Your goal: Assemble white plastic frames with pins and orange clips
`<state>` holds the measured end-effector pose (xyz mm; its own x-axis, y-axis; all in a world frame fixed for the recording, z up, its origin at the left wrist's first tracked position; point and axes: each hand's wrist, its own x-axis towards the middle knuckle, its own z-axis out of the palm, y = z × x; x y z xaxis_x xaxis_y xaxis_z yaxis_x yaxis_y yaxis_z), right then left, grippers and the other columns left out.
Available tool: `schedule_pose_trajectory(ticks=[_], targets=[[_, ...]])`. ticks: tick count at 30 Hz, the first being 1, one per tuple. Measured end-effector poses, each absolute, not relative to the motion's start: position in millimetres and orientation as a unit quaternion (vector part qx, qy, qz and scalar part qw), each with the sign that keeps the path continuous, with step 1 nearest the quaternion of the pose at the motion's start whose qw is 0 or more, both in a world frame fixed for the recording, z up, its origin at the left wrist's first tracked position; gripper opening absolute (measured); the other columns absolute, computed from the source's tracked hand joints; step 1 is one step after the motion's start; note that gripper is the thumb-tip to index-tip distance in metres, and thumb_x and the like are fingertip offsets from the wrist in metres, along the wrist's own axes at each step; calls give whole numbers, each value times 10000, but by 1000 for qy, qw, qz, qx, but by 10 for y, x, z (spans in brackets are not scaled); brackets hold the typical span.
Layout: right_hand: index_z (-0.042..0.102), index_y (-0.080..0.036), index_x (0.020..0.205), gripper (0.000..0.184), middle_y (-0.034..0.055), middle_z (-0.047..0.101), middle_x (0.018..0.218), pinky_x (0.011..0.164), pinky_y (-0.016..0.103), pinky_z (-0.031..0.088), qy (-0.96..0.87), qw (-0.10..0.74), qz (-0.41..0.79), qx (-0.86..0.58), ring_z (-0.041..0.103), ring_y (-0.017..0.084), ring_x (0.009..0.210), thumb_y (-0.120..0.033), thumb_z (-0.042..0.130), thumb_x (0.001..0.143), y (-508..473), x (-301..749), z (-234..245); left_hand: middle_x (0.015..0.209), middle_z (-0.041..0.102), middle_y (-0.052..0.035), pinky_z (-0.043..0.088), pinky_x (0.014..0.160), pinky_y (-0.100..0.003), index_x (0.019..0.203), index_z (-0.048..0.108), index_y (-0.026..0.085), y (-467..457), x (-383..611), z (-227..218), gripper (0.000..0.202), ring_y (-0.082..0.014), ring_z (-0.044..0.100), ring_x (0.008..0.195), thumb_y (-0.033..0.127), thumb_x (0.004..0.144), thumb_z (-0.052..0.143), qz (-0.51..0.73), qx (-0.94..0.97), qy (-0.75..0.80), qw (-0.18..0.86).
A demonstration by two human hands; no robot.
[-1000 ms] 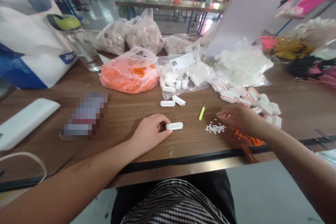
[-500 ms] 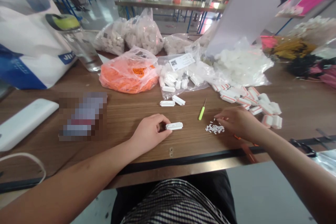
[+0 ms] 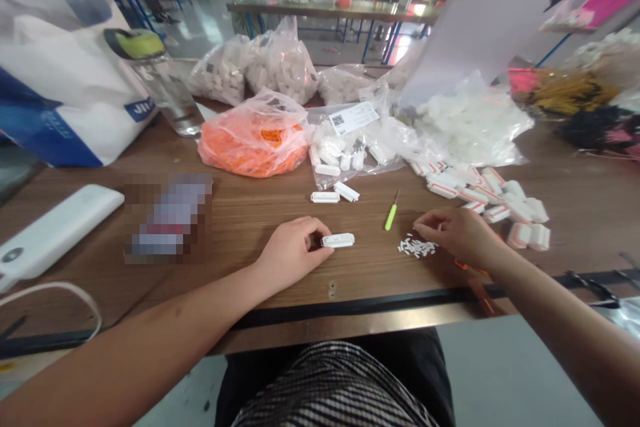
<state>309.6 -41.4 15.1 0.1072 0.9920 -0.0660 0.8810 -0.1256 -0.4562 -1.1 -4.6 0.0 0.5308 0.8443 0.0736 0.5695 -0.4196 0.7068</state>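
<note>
My left hand point(image 3: 295, 247) pinches a white plastic connector housing point(image 3: 339, 240) by its left end, between thumb and forefinger. A row of small openings shows along its upper face. My right hand point(image 3: 453, 232) is closed, thumb and fingertips pressed together just over a heap of tiny white plastic pieces point(image 3: 416, 247). Whatever may be between those fingertips is too small to make out. A thin-tipped tool with a lime-green handle point(image 3: 391, 217) lies between the two hands. Beyond the left hand lie two similar white housings, one flat point(image 3: 325, 197) and one angled point(image 3: 347, 191).
Several white parts with orange edging point(image 3: 493, 195) lie to the right. Behind are a bag of orange parts point(image 3: 255, 147), a labelled clear bag point(image 3: 355, 140) and a bottle point(image 3: 167, 90). A white device point(image 3: 63, 233) and a blurred-out flat object point(image 3: 170, 217) lie left.
The whole view has shifted slightly, so things appear a little further right. The right fingers look more curled in over the heap. The left hand keeps its hold on the housing.
</note>
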Motion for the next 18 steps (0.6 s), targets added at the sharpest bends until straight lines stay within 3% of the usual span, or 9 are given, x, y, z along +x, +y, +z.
schedule_pose_trajectory(ticks=[6,12,18], targets=[[687,-222,686,160,11,710,693,604,281,482,-711,281,238,-598,628,158,635,-303,609,800,-406,2477,348,665,547,42,388,588,-242,838,667,207,-69,3,8,96,-109,477,572,219,744,681,213,801,445,339],[686,-199,703,158,-36,614,596,664,292,426,-779,266,257,-506,520,99,563,-203,596,833,-268,2036,254,680,565,36,388,590,-252,854,673,206,-68,-6,1,103,-112,472,570,213,752,684,219,800,440,345],[679,-190,707,139,-41,595,597,705,315,401,-791,258,239,-501,511,98,576,-175,603,823,-233,2053,168,697,566,31,394,596,-256,864,673,202,-66,-13,9,109,-112,480,575,216,757,693,220,802,436,345]])
